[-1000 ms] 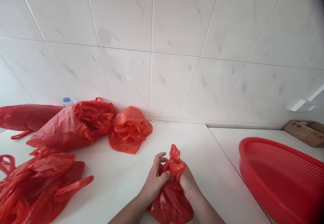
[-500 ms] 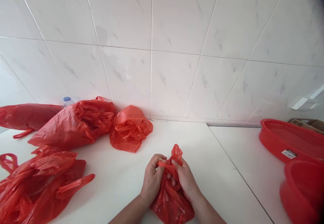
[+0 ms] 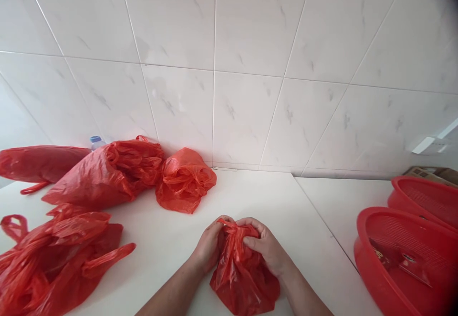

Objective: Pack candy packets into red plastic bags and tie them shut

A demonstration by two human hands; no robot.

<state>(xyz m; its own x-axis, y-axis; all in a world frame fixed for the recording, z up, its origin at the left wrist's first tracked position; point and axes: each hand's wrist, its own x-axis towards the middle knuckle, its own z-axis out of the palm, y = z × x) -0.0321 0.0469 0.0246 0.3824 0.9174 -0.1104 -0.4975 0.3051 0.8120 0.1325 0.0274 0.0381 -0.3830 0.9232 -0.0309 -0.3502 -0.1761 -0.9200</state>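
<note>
A small red plastic bag (image 3: 240, 278) sits on the white counter (image 3: 171, 239) right in front of me. My left hand (image 3: 208, 247) grips its top from the left, fingers curled into the plastic. My right hand (image 3: 266, 245) closes over the top from the right, fingers folded down on the bunched handles. Both hands meet at the bag's neck, which is pressed low. What is inside the bag is hidden.
Several other red plastic bags lie at the left: a crumpled one (image 3: 184, 180) by the wall, a large one (image 3: 107, 175), another (image 3: 60, 259) near the front edge. A blue-capped bottle (image 3: 95, 141) stands behind them. Two red mesh baskets (image 3: 404, 259) sit at the right by a cardboard box (image 3: 429, 170).
The bag's upright tuft is now pushed down under my fingers, and my right hand has moved over the top. The red baskets at the right have shifted; one is now closer.
</note>
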